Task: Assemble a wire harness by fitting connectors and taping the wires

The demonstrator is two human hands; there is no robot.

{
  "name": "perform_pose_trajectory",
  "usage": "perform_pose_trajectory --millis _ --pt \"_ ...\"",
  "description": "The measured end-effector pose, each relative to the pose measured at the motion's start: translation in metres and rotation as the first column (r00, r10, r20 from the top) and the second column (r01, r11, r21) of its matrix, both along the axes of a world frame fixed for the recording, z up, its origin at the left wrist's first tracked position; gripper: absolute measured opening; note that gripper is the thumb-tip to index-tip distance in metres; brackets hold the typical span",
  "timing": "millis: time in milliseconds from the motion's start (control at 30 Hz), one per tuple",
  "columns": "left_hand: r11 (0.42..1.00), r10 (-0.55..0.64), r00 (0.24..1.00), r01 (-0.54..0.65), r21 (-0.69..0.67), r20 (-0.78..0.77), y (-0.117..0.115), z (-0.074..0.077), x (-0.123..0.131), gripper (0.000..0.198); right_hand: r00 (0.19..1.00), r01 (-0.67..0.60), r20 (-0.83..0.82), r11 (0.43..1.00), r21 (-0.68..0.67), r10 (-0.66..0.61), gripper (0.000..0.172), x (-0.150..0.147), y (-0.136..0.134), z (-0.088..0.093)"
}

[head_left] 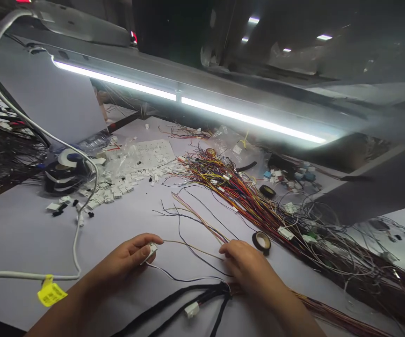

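Between thumb and fingers, my left hand (137, 252) grips a small white connector (151, 251) with thin wires running from it toward the right. My right hand (246, 264) is closed around a group of loose thin wires (202, 220) in yellow, pink and dark colours, whose free ends fan out to the upper left. Below the hands lies a black-taped harness branch (181, 297), splitting into several legs. A second white connector (191, 309) sits on one short leg. The palm side of my right hand is hidden.
A large bundle of coloured wires (237, 192) crosses the table to the right. Black tape rolls (261, 242) lie beside it. Many white connectors (118, 189) are scattered at left, near a white cable (95, 178) with a yellow tag (51, 293). A lit tube lamp (251, 120) hangs above.
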State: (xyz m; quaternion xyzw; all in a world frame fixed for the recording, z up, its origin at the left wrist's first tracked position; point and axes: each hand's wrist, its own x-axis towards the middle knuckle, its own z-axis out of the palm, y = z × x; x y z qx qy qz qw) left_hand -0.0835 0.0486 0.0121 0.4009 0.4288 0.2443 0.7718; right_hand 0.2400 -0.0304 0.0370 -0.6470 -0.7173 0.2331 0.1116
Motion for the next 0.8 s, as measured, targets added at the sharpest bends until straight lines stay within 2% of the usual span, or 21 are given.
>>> perform_pose_trajectory --millis 167,233,300,400,467,567,667,733,800 --pt "0.999 -0.034 0.999 0.033 0.038 0.027 0.001 -0.003 0.0 0.05 0.991 -0.077 0.106 0.997 0.009 0.076 0.024 -0.013 0.003 -0.013" --pt "0.998 -0.058 0.998 0.058 0.008 0.011 0.001 0.001 0.001 0.051 0.994 -0.074 0.085 0.995 0.065 0.069 0.028 -0.009 0.001 -0.016" --pt "0.998 -0.062 0.998 0.062 0.001 -0.017 0.001 0.005 0.002 0.052 1.0 -0.019 0.019 0.991 0.135 0.016 0.032 -0.002 0.0 -0.014" --pt "0.999 -0.016 0.996 0.019 0.036 -0.084 0.003 0.007 0.006 0.056 0.989 0.127 -0.105 0.974 0.189 -0.108 0.033 0.005 0.003 0.003" --pt "0.997 0.023 0.995 -0.016 0.069 -0.101 0.003 0.007 0.008 0.057 0.974 0.169 -0.182 0.967 0.19 -0.134 0.035 0.001 0.012 0.019" --pt "0.995 0.065 0.995 -0.058 0.087 -0.076 0.003 0.005 0.011 0.054 0.95 0.156 -0.306 0.945 0.286 -0.065 0.026 -0.018 0.032 0.046" --pt "0.993 0.093 0.995 -0.09 0.073 -0.034 0.004 0.004 0.012 0.049 0.918 0.14 -0.394 0.88 0.453 0.057 0.02 -0.046 0.051 0.068" --pt "0.993 0.079 0.997 -0.08 0.087 0.015 0.005 0.002 0.012 0.049 0.888 0.119 -0.44 0.857 0.501 0.134 0.019 -0.065 0.059 0.075" --pt "0.992 0.054 0.996 -0.062 0.114 0.07 0.006 0.001 0.013 0.049 0.855 0.099 -0.489 0.87 0.483 0.174 0.019 -0.083 0.061 0.07"
